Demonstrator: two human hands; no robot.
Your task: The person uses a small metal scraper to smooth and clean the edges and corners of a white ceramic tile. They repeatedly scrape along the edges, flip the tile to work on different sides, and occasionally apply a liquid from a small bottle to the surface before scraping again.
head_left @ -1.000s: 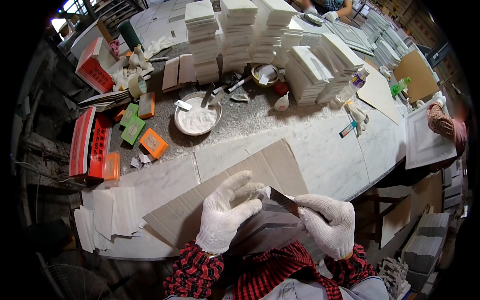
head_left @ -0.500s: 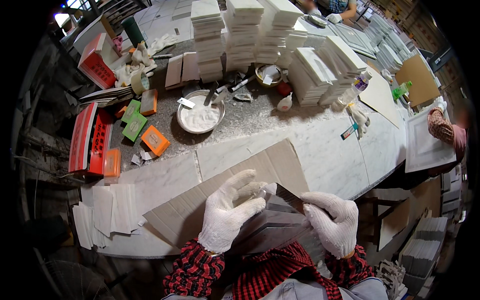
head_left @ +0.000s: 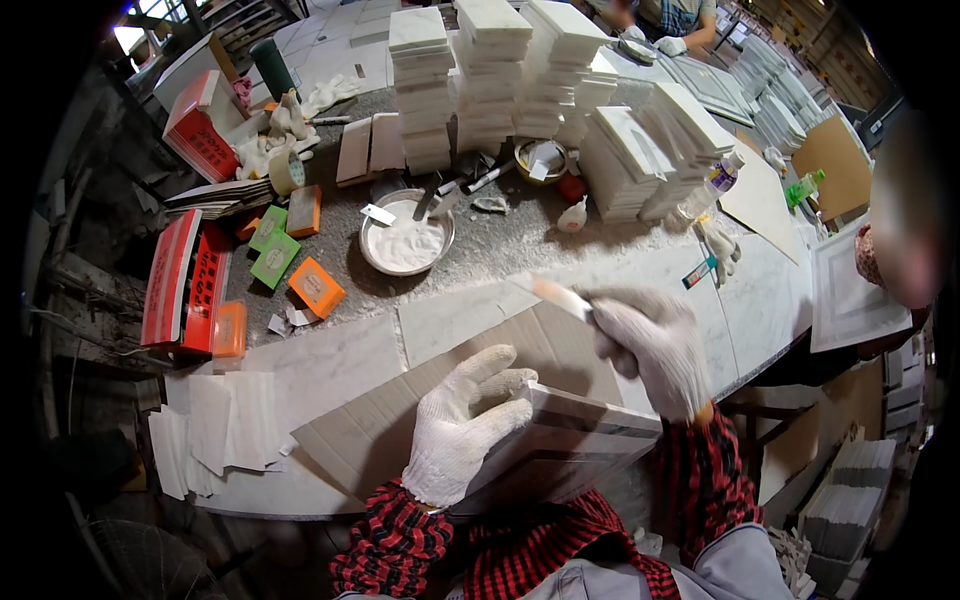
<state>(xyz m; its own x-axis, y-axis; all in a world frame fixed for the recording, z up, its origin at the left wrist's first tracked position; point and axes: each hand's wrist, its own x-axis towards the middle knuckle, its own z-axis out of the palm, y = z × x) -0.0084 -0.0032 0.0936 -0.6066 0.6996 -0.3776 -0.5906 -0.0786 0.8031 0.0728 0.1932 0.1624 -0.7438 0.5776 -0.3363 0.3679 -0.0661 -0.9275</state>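
Marbled slabs [head_left: 345,355] top the bench [head_left: 500,245]; at its near edge, the left hand [head_left: 462,425] pinches a panel [head_left: 580,437] by one corner, while the right hand [head_left: 648,345] grips a blurred flat tool [head_left: 562,297]. A slipped pinch could tip the panel.

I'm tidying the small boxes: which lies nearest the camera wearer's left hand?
The orange-topped box, right of and in front of the two green boxes. Other small boxes lie farther left or farther back from the left hand.
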